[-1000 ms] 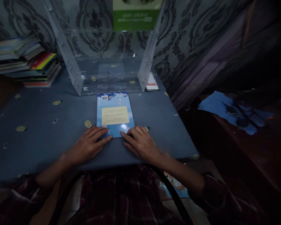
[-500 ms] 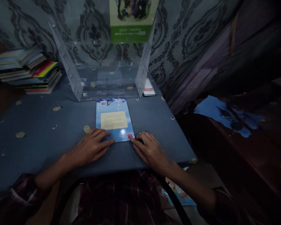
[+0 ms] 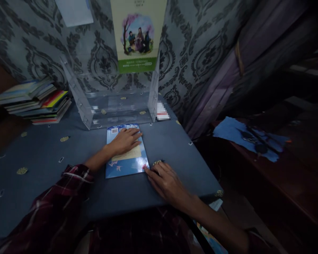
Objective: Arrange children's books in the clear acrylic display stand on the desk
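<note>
A blue book (image 3: 127,167) lies flat on the dark blue tablecloth (image 3: 79,155), its back cover with a barcode facing up. Across its upper half my left hand (image 3: 125,140) rests with fingers outstretched, covering part of the pale text panel. My right hand (image 3: 165,181) is at the book's lower right corner; its thumb or forefinger touches the edge there, and the other fingers lie loosely on the cloth. Just behind the book stands a clear acrylic rack (image 3: 118,121) with a cream and green book (image 3: 137,42) upright in its upper part.
A stack of books (image 3: 39,102) stands on the table's left side. A small blurred white thing (image 3: 163,112) sits right of the rack. Beyond the table's right edge, blue cloth (image 3: 228,134) with dark items lies on a reddish surface (image 3: 286,176). A purple curtain (image 3: 214,77) hangs behind.
My left hand has moved from the book's lower left edge up onto its upper half. My right hand stays at the lower right corner. The view has tilted up, showing more of the rack.
</note>
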`<state>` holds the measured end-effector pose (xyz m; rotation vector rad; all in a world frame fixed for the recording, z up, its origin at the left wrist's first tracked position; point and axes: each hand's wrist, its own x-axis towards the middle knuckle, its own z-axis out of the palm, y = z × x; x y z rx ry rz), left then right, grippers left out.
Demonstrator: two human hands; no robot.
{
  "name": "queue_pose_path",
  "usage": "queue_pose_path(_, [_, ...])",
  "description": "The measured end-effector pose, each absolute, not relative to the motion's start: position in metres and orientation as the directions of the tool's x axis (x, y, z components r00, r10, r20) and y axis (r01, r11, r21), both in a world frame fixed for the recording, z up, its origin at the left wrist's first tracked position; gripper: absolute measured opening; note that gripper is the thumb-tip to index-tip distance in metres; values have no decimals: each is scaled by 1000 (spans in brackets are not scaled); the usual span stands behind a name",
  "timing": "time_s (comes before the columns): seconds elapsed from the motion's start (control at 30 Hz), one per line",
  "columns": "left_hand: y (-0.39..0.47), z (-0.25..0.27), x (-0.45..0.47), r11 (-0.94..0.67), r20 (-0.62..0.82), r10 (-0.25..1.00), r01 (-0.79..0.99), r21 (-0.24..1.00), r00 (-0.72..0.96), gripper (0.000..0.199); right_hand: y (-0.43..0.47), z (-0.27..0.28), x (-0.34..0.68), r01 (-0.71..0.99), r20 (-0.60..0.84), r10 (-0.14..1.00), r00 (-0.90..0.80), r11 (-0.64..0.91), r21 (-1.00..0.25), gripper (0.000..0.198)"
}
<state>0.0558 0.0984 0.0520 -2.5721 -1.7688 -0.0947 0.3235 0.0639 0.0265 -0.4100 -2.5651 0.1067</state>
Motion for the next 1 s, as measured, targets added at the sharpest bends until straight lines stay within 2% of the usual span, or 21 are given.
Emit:
queue_pose_path(0.13, [121, 51, 49, -263, 78, 962, 965, 20, 261, 50, 65, 26, 323, 262, 504, 308, -807, 951, -162, 27])
queue_pose_path(0.37, [104, 44, 30, -250, 112, 965, 962, 112, 237, 54, 65, 26, 323, 250, 511, 312, -801, 950, -187, 28])
queue_pose_path(0.53, [64, 28, -5, -22, 206, 978, 990, 139, -8, 49, 70, 35, 320, 242, 504, 357, -787, 929, -280, 25])
queue_pose_path(0.6, [53, 21, -15, 24, 237, 969, 985, 168, -65, 49, 80, 40, 306, 222, 497, 357, -791, 924, -311, 24])
queue_pose_path(0.7, [47, 14, -19, 32, 282, 955, 979, 201, -89, 48, 102, 47, 264, 175, 437, 321, -840, 924, -341, 29])
queue_pose_path(0.8, [48, 11, -18, 33, 313, 945, 977, 210, -99, 47, 128, 47, 213, 196, 310, 312, -898, 915, -353, 41])
queue_pose_path(0.9, [50, 9, -17, 23, 318, 944, 977, 214, -91, 46, 149, 42, 181, 298, 162, 367, -916, 892, -339, 50])
queue_pose_path(1.0, [50, 8, -19, 20, 318, 944, 975, 223, -92, 47, 166, 36, 182, 421, 105, 475, -874, 846, -327, 52])
